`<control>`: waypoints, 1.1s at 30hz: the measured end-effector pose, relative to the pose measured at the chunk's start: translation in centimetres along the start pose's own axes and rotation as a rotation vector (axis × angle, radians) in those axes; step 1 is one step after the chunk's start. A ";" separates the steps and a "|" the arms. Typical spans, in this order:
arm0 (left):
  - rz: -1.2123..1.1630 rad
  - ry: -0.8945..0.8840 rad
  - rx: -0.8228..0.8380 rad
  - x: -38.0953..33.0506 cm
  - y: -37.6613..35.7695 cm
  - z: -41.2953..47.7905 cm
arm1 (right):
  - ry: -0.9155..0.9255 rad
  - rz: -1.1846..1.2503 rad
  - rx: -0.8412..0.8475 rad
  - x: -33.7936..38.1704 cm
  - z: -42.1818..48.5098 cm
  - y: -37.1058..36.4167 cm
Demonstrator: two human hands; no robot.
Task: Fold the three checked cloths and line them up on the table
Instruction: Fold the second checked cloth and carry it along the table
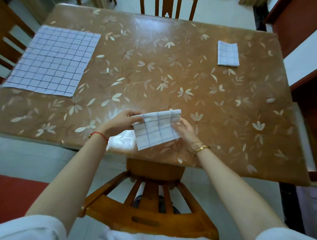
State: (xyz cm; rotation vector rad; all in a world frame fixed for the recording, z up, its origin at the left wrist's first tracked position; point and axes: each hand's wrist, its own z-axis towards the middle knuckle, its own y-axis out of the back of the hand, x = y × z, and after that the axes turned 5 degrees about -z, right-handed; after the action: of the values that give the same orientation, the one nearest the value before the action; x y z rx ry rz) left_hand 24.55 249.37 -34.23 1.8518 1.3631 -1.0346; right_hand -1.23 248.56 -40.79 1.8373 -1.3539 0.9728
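Holding a small folded checked cloth (156, 129) between both hands, the person stands behind a wooden chair (150, 215) at the near edge of the table (174, 75). The left hand (124, 120) pinches the cloth's upper left corner, fingers curled around the fabric. The right hand (185, 129) grips the right edge, with its fingers partly hidden behind the cloth. The cloth hangs tilted over the near middle of the table; whether its lower corner touches the surface cannot be told.

A second checked cloth (53, 60) lies spread out flat at the far left of the table, reaching the left edge. A third, a folded checked cloth (227, 54), rests as a small rectangle at the far right, well apart from the other two.

The table carries a brown cover printed with pale leaves. A red string bracelet (99, 135) circles the left wrist and a gold bangle (201, 149) the right. Another chair (168, 6) stands at the far side
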 end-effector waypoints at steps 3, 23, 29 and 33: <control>-0.107 -0.014 -0.018 -0.1 -0.4 -2.1 | 0.019 0.160 0.014 0.3 -1.6 -0.4; -0.203 -0.054 -0.011 3.0 -10.9 -14.8 | 0.053 0.196 -0.663 -3.6 -24.6 -3.6; -0.093 -0.092 0.164 3.6 -14.7 -18.6 | 0.037 0.191 -0.861 -7.2 -34.2 -5.1; -0.083 -0.077 0.268 3.8 -18.1 -20.4 | 0.022 0.249 -0.958 -9.4 -39.2 -4.9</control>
State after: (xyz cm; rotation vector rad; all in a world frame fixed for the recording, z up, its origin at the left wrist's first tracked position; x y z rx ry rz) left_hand 12.59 273.23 -27.59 1.9342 1.3181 -1.3745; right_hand -5.59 287.16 -29.01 0.9440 -1.6556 0.3174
